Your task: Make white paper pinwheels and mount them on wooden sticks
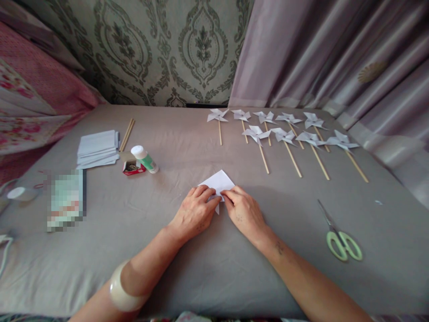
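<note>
A small white sheet of paper (219, 180) lies on the cloth-covered table, one corner pointing away from me, partly hidden by my fingers. My left hand (197, 205) presses on its left side with curled fingers, thumb toward the middle. From the right, my right hand (243, 210) pinches the paper's near edge between thumb and fingers. A pointed flap of paper shows below my fingertips. To the right rest scissors (338, 239) with light green handles, blades pointing away. Several white paper pinwheels (256, 134) on wooden sticks are laid in two rows at the back right.
At the left are a stack of white paper (98, 148), wooden sticks (127, 135), a glue stick (145, 159) and a small red box (133, 168) of metal pieces. A blurred flat object (67, 199) and a white cable (6, 255) lie nearer. Wall and curtains (284, 53) bound the back.
</note>
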`<state>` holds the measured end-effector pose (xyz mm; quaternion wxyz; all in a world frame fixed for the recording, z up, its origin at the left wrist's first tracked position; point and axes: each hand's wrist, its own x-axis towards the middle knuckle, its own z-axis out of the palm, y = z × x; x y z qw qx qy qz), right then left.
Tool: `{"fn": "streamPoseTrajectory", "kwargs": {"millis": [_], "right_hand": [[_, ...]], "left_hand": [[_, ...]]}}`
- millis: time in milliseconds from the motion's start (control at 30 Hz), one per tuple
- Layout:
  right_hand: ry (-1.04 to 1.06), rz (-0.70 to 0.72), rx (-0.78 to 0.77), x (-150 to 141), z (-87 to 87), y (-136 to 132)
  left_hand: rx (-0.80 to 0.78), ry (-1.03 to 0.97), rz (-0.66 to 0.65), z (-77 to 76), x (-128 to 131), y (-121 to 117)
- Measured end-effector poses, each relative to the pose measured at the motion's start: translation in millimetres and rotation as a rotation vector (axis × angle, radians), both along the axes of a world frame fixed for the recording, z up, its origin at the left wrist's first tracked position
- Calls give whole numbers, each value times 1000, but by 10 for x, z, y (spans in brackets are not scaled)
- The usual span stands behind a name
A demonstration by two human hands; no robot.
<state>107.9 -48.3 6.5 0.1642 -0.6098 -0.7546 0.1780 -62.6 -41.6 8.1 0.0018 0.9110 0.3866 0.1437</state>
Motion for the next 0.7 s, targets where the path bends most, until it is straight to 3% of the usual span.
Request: {"fn": "streamPoseTrajectory", "kwargs": {"millis": [233,500,700], "right_hand": [[-176,11,31,-54,111,-71],[-405,164,110,-149,168,-97],[-391,196,119,-137,193,-79]], "left_hand": [[-6,1,-3,10,8,2],[45,-48,6,-3,20,-24],[49,-5,7,43,48,-51]]}}
